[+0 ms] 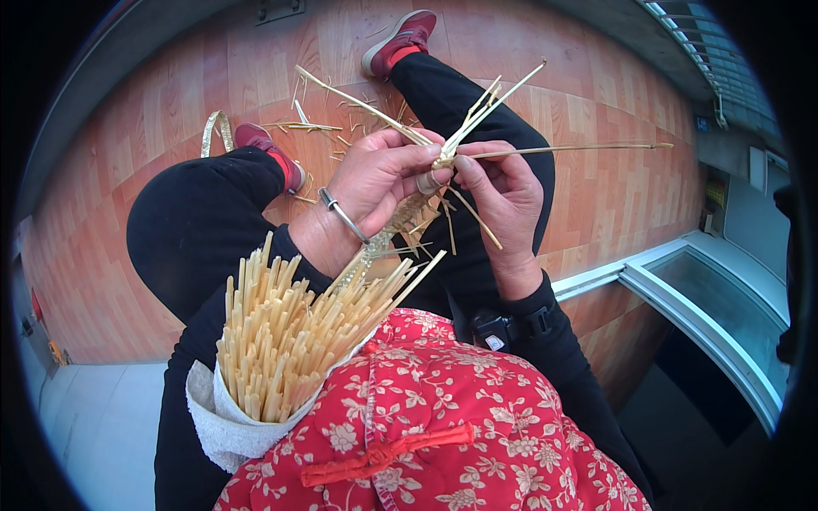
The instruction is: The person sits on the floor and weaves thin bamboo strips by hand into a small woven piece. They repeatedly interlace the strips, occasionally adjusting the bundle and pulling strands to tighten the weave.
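My left hand [377, 179], with a metal bangle at its wrist, pinches the working end of a plaited straw braid [409, 214] between thumb and fingers. Loose straws fan out from that end, up to the left and up to the right. Close beside it, my right hand [501, 191] grips a thin straw [575, 148] that points to the right. The finished braid hangs below my left hand towards my lap, with short straw ends sticking out of it. A thick bundle of straws [281, 338], wrapped in a white cloth [223, 418], leans against my floral red garment.
Straw scraps [310, 126] lie on the wood-patterned floor [613, 191] between my red shoes. A loop of pale braid [217, 131] stands by the left shoe. A white-framed glass panel [709, 306] is at the right, and a metal rack [722, 57] at the upper right.
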Action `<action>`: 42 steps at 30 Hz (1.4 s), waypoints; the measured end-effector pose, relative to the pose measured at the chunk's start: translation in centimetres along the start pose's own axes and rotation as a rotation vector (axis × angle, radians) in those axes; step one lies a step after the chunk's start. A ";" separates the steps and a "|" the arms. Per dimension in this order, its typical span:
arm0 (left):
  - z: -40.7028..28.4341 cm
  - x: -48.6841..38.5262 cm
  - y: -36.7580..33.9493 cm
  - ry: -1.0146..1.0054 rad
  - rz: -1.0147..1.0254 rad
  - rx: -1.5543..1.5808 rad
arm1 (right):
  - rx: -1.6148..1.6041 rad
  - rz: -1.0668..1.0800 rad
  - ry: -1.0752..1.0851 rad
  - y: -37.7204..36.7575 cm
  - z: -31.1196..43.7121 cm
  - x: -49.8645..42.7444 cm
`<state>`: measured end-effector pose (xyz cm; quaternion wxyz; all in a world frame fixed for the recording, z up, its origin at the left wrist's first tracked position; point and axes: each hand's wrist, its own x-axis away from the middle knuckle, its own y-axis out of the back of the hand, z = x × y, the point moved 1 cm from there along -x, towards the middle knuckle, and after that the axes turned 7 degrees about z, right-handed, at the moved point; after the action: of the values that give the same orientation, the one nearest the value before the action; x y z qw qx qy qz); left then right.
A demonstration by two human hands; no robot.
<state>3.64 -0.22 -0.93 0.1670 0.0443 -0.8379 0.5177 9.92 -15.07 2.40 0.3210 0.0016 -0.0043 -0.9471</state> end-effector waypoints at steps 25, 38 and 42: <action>0.1 -0.3 0.2 -0.011 -0.059 0.021 | 0.729 0.060 0.263 -1.0 1.1 -0.7; 0.4 -0.5 0.4 -0.043 -0.086 -0.036 | 0.618 0.102 0.176 -0.7 1.0 -1.0; 0.4 -0.5 0.3 -0.035 -0.087 -0.056 | 0.682 0.101 0.189 -0.7 1.0 -1.0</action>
<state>3.91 -0.44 -1.54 0.1757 0.0853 -0.8522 0.4855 10.28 -13.88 3.38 0.3476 0.1962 -0.2906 -0.8696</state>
